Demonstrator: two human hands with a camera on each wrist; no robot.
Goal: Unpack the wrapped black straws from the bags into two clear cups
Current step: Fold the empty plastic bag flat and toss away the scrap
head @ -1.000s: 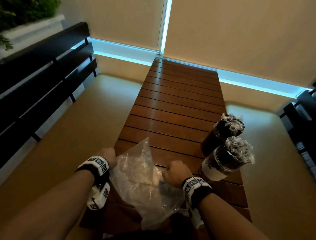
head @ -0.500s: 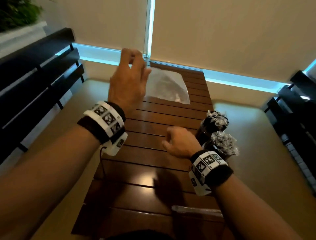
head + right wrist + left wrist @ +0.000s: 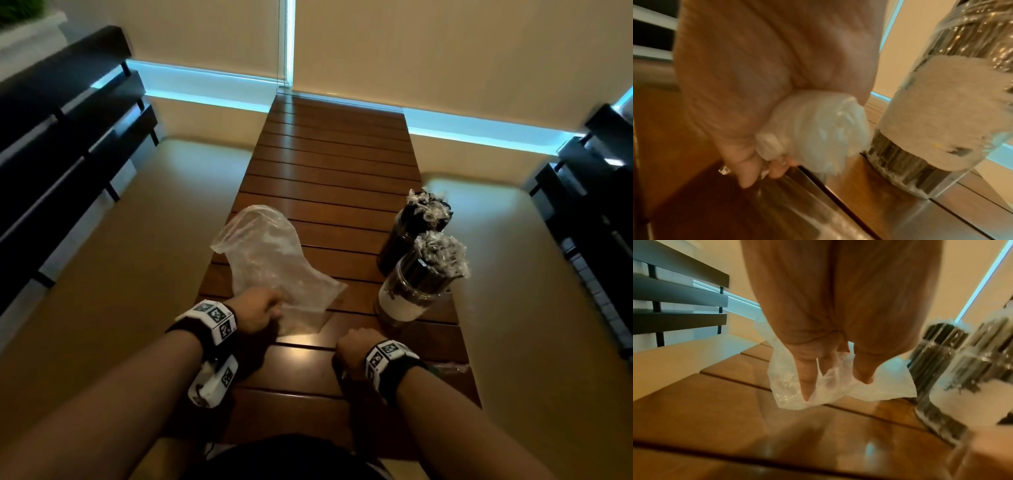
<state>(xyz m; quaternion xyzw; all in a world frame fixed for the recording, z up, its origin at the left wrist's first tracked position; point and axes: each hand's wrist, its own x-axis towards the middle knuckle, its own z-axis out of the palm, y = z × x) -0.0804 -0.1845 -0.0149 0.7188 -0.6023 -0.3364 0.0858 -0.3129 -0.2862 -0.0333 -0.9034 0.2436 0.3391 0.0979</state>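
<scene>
Judging from the layout, the unpacking looks nearly done. Left hand (image 3: pixel 255 313) pinching the near edge of a clear plastic bag (image 3: pixel 270 260), thumb and fingers (image 3: pixel 806 382) closed on the film, as the left wrist view shows. Bag lying limp and flat on the tabletop (image 3: pixel 329 161), stretching away from that grip toward the far end; no straws visible inside, so apparently empty. Right hand (image 3: pixel 356 346) curled into a fist around a scrunched wad of clear plastic (image 3: pixel 818 129), seen only from the right wrist; likely another spent bag, though impossible to confirm.

Just beyond and outward of the right grip, two clear cups: the nearer cup (image 3: pixel 407 294) with a whitish label patch, the farther cup (image 3: pixel 404 240) close behind it, touching or nearly so. Both packed tight with upright black straws (image 3: pixel 424 277), crinkled wrapper ends (image 3: pixel 442 253) bristling above the rims.

Next move probably a matter of clearing waste: lifting or balling up the flat bag without sweeping it sideways into the cups. Thin film, slippery and prone to catching air; a firm pinch needed. Cups tall and top-heavy, so easy to tip if bumped by the right wrist.
</scene>
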